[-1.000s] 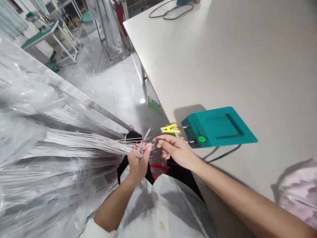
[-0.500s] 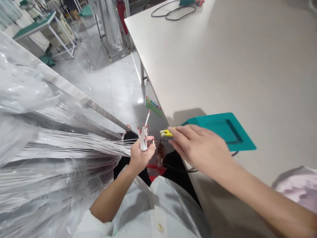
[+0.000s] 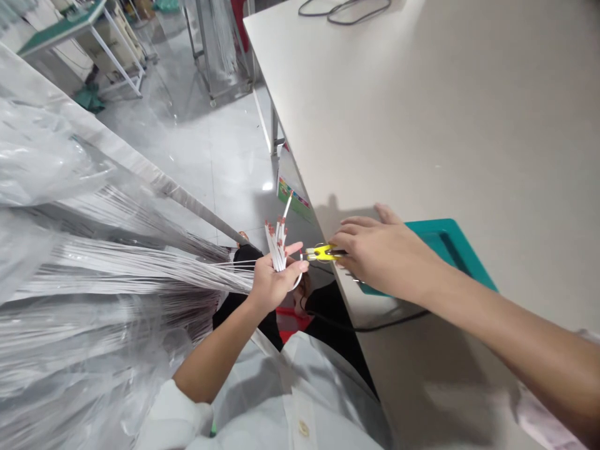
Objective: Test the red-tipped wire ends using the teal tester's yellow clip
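Note:
My left hand (image 3: 274, 284) is closed around a bundle of white wires (image 3: 277, 247), whose ends stick up with reddish-brown tips. One wire stands higher than the others. Near the left thumb and index finger, a single white wire curves up to a thin red end. My right hand (image 3: 384, 253) grips a yellow two-pronged tool (image 3: 323, 252) with pale tips pointing left. Those tips are at the red wire end; whether they touch it, I cannot tell. Under the right hand, a teal tray (image 3: 462, 253) lies partly hidden on the table.
The pale table (image 3: 422, 125) spans the right side, its edge running past my hands. A black cord (image 3: 394, 324) hangs over that edge, and another cord (image 3: 359, 19) lies at the back. Long wires under plastic sheeting (image 3: 42, 162) fill the left, along a wrapped rail (image 3: 140, 162).
My right hand has turned, its yellow tool now meeting the left hand's fingers at a thin wire end. The left hand has shifted slightly right and up with the bundle.

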Tool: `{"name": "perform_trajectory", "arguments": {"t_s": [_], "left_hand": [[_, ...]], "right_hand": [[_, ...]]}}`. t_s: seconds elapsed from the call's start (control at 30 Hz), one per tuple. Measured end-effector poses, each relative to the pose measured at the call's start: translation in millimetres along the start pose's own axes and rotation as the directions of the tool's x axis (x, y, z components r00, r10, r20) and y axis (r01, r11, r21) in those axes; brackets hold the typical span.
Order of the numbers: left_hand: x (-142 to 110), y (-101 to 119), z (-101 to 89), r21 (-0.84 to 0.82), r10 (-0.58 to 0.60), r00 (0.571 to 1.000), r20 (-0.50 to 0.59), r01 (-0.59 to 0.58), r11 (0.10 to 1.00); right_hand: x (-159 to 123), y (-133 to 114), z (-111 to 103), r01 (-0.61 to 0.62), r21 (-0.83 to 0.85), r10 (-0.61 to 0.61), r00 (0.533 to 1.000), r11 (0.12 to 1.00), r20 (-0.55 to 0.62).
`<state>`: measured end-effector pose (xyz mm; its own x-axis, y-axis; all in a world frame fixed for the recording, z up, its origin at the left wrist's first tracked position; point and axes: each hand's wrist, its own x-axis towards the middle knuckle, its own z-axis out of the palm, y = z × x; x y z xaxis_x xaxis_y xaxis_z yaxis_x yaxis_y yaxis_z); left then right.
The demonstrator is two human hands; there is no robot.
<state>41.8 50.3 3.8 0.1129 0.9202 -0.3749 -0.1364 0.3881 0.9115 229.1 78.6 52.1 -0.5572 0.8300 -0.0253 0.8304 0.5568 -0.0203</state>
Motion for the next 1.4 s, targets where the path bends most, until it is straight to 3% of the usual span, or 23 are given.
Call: {"name": "perform_trajectory", "arguments": {"t_s": [0.1,0.43,0.77,0.93,1.1,1.17,1.23,1.3,1.4], "left_hand": [[1,1,3.0,0.071,0.018,0.999,-0.039,-0.016,0.997],[2,0,9.3,0.272,0.105,0.993,-0.059,-0.085,0.959],[1,-6,6.3,0.291,0.147,0.986,-0.073,-0.120,0.949],[-3,-3,1.8,0.271,0.127,0.987,-0.103,-0.095,0.958],[-9,4,-4.8,0.173,0.089,0.989,-0.115,-0.068,0.983],[-13,8,-7.5,0.107,0.053,0.995,-0.090,-0.043,0.993],[-18,13,-9.9,0.052,0.035,0.999,-0.036,-0.033,0.998],[-22,17,-12.4,0.029,0.039,0.999,0.035,-0.040,0.999],[-28,20,-16.7,0.001,0.060,0.992,0.110,-0.060,0.998]], "right_hand": [[2,-4,-4,-0.029,-0.079,0.034,0.998,0.996,0.057],[-3,-6,-2,0.009,-0.151,-0.005,1.000,0.989,0.026],[-9,-1,17,0.049,-0.106,-0.065,0.987,0.993,-0.147],[-9,2,16,0.047,-0.073,-0.062,0.975,0.996,-0.212],[-18,-17,6,0.053,0.192,0.039,0.895,0.980,-0.444],[-21,-33,6,0.041,0.359,0.151,0.859,0.933,-0.490],[-22,-49,8,0.032,0.582,0.259,0.875,0.813,-0.409],[-20,-62,12,0.004,0.776,0.313,0.914,0.631,-0.258],[-14,-71,16,-0.018,0.944,0.295,0.952,0.331,-0.085]]}}
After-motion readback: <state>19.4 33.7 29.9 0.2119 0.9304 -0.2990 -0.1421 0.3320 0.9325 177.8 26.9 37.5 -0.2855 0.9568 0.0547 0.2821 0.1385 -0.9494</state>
